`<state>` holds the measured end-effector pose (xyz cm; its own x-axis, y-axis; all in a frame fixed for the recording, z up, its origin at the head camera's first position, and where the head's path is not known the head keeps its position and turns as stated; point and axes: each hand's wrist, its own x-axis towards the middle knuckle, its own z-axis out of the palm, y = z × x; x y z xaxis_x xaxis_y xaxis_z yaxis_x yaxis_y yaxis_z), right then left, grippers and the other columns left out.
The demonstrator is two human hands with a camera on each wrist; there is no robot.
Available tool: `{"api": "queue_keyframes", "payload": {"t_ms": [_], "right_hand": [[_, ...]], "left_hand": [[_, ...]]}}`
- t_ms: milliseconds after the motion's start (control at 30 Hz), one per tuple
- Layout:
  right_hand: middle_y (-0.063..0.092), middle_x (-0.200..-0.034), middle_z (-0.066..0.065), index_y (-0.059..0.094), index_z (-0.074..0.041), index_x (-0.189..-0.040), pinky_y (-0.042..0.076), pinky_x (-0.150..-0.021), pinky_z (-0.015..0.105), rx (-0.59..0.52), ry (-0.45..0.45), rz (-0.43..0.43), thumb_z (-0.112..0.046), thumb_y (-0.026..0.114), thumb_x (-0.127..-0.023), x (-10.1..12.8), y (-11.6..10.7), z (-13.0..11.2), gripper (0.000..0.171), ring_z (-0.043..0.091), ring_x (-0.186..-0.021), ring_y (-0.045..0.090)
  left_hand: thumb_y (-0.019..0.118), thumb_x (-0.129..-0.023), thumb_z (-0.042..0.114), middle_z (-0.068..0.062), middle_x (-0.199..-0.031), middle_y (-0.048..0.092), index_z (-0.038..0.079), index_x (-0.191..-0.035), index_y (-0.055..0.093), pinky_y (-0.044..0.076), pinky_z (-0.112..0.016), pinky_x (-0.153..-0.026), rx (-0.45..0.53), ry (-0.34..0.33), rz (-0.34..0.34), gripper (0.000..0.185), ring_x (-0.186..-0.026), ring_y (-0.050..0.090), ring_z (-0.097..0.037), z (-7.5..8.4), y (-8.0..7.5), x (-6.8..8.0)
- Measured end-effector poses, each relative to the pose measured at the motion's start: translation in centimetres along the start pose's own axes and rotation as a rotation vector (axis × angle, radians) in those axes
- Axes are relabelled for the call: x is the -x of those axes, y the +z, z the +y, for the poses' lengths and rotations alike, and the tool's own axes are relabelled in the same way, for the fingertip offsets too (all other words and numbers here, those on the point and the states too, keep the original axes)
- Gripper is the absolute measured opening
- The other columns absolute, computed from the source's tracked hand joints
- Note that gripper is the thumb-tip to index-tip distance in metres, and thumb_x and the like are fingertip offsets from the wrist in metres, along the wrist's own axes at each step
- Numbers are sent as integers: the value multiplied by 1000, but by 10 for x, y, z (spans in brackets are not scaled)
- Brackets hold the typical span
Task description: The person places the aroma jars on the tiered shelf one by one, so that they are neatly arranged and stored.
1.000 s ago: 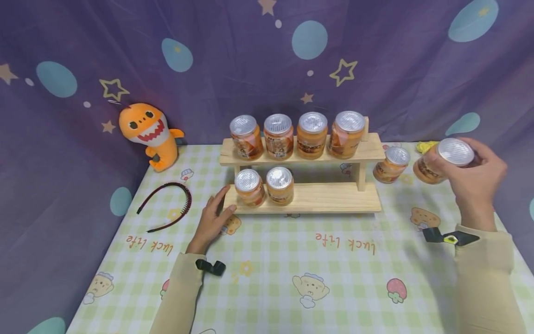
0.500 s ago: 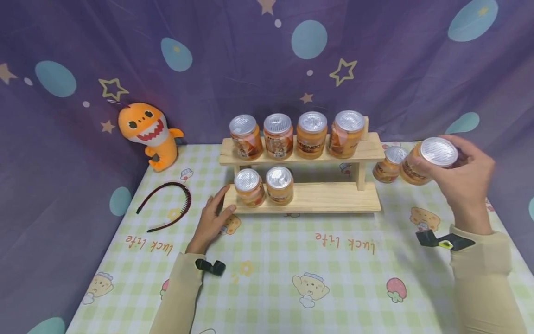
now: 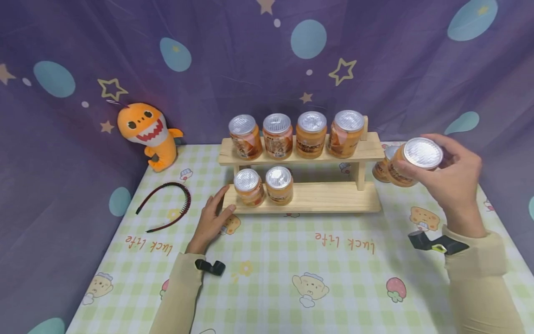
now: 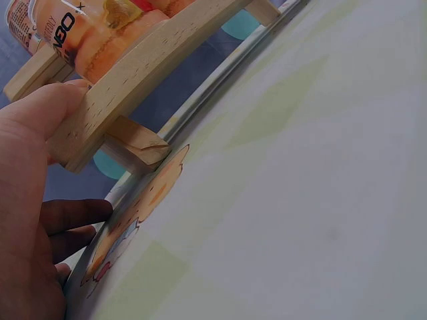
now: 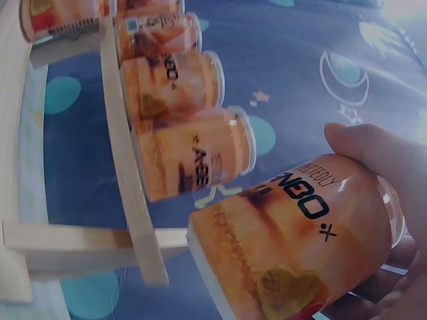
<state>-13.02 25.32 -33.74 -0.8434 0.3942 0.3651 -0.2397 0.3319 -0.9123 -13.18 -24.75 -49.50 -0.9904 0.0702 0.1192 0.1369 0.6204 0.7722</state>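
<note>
1. The counter (image 3: 292, 260) wears a green-and-white checked cloth printed with cartoon figures.
2. A two-tier wooden shelf (image 3: 329, 198) stands at its back middle: four orange jars on the upper tier, two on the lower tier's left end.
3. A dark headband (image 3: 167, 204) lies left of the shelf.
4. An orange shark plush (image 3: 146, 132) sits at the back left corner.
5. One orange jar (image 3: 381, 168) stands just right of the shelf.

The fingers (image 5: 373, 150) grip an orange jar (image 5: 293, 237) beside the wooden shelf (image 5: 130, 193).
</note>
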Motion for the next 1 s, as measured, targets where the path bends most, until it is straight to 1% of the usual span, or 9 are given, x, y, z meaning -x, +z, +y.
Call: {"api": "queue_keyframes", "payload": {"t_ms": [100,233,500,733,900,1000], "right_hand": [[72,-95,-15,75,-7,-112,52,-66,7,26,-24,-28,12,90,-55,3,5,-4,62,-2,-76,67],[71,-95,-17,74,-6,-113,52,-68,7,29,-82,-77,12,90,-55,7,12,-8,62,-4,-77,67],[71,-93,-20,74,-1,-113,52,-68,7,-6,-138,-168,12,89,-56,15,31,-10,60,-4,-76,66],[70,-99,-23,70,5,-115,53,-73,7,-43,-163,-237,13,89,-56,23,49,-7,63,-4,-84,67],[69,-98,-22,70,3,-117,53,-73,8,-57,-178,-294,9,90,-59,27,62,-6,62,-3,-85,66],[68,-100,-24,70,1,-117,53,-74,9,-49,-175,-328,6,91,-61,29,71,-5,60,-2,-86,66]], "left_hand": [[62,-98,30,-11,-160,41,22,-156,37,7,-56,-130,5,6,-1,64,-151,34,-36,-1,0,0],[63,-98,29,-12,-160,41,20,-156,38,6,-56,-129,10,20,1,63,-150,36,-35,-2,0,0],[63,-98,30,-12,-160,42,21,-156,37,5,-55,-130,4,3,2,64,-150,35,-36,-1,0,1],[62,-98,34,-10,-161,41,25,-157,34,5,-53,-131,-1,-30,-14,66,-151,33,-35,2,0,1],[62,-98,35,-10,-161,40,24,-157,34,4,-52,-131,2,-37,-18,66,-152,32,-35,4,-1,1],[62,-98,35,-10,-161,40,23,-157,34,4,-52,-131,0,-38,-18,67,-152,33,-35,4,-1,1]]}}
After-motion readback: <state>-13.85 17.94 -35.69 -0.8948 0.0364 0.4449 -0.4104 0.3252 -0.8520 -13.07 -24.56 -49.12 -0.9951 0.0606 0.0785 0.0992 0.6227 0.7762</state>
